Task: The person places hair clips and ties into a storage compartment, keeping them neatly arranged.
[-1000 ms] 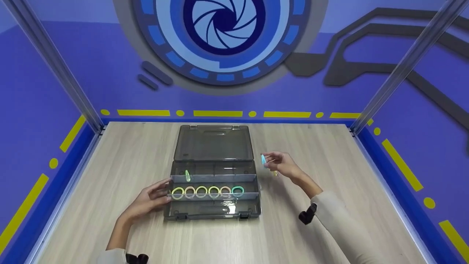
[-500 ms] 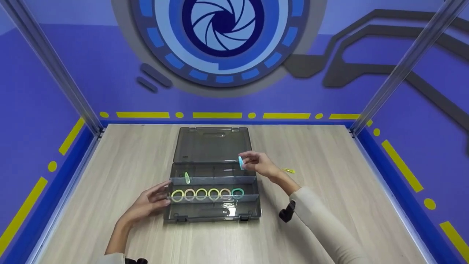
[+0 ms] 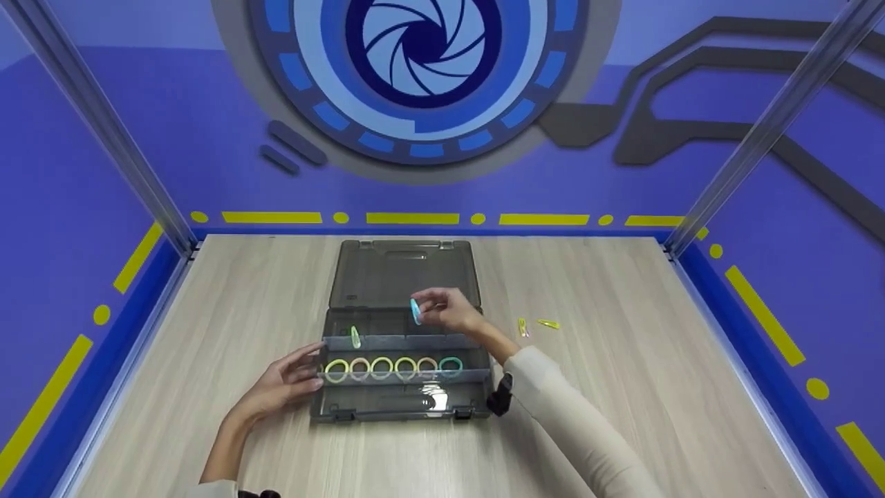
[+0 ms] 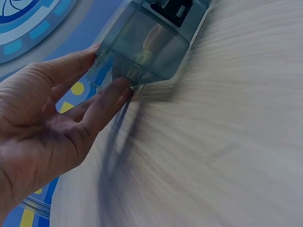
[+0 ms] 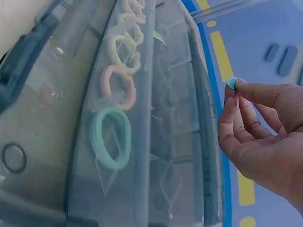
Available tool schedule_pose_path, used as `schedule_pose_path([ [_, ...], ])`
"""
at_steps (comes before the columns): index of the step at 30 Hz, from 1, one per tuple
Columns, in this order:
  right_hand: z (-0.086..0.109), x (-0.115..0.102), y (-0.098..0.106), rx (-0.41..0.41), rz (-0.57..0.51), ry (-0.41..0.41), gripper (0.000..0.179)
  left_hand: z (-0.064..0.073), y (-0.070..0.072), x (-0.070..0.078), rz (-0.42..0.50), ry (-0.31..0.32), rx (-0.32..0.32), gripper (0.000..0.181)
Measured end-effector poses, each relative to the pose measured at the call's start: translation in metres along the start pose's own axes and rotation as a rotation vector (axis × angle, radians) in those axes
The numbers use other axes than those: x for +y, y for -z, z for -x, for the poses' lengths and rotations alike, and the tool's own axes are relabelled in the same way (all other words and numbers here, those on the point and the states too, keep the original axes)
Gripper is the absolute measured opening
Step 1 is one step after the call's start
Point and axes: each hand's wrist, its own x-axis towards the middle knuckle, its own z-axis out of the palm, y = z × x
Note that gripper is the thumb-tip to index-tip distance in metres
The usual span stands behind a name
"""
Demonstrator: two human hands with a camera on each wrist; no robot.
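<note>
My right hand (image 3: 448, 311) pinches a light blue hair clip (image 3: 415, 311) between thumb and fingertips, above the rear compartment of a dark see-through storage box (image 3: 401, 408). In the right wrist view only the end of the clip (image 5: 232, 83) shows at the fingertips. My left hand (image 3: 280, 387) touches the box's left side with extended fingers; the left wrist view shows the fingertips at the box corner (image 4: 156, 61). A green hair clip (image 3: 355, 337) stands at the left in the rear compartment. Several hair ties (image 3: 382, 368), yellow, pink and teal, form a row in the middle compartment.
Two more hair clips, one yellow and pink (image 3: 523, 327) and one yellow (image 3: 549, 324), lie on the wooden table (image 3: 608, 387) right of the box. The box lid (image 3: 401, 273) lies folded back behind it. Blue panels (image 3: 429, 187) enclose the table's back and sides.
My right hand has carried the blue hair clip leftward from beside the box to over its rear compartment, uncovering the clips on the table. My left hand has stayed at the box's left side.
</note>
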Motion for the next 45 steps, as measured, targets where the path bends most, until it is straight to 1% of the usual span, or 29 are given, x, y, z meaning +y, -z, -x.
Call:
schedule_pose_path([
  [6,-0.012,0.005,-0.025,-0.023,0.121,0.023,0.037,0.003,-0.001,-0.003,0.029,0.047,0.043,0.078],
  [10,-0.018,0.008,-0.040,-0.031,0.131,0.012,0.037,0.005,-0.002,-0.006,0.045,0.052,0.049,0.078],
  [15,-0.024,0.010,-0.056,-0.046,0.144,0.021,0.034,0.006,-0.002,-0.007,0.043,0.045,0.051,0.078],
  [20,-0.030,0.011,-0.068,-0.015,0.154,-0.010,0.032,0.006,-0.001,-0.005,0.034,0.054,0.065,0.078],
  [23,-0.034,0.010,-0.071,0.008,0.213,-0.017,0.030,0.006,-0.001,-0.004,0.034,0.058,0.062,0.078],
  [26,-0.036,0.010,-0.073,0.011,0.298,-0.018,0.026,0.005,-0.001,-0.004,0.040,0.059,0.054,0.077],
  [28,-0.037,0.010,-0.074,0.016,0.358,-0.043,0.025,0.004,-0.002,-0.004,0.043,0.058,0.047,0.077],
  [31,-0.037,0.010,-0.075,0.037,0.418,-0.094,0.027,0.004,-0.003,-0.004,0.047,0.055,0.040,0.077],
  [34,-0.037,0.009,-0.077,0.066,0.443,-0.156,0.027,0.003,-0.003,-0.004,0.054,0.052,0.040,0.077],
  [37,-0.038,0.008,-0.079,0.085,0.469,-0.180,0.027,0.003,-0.003,-0.004,0.060,0.044,0.045,0.077],
  [45,-0.041,0.009,-0.079,0.100,0.556,-0.135,0.027,0.001,0.000,-0.002,0.053,0.048,0.043,0.077],
])
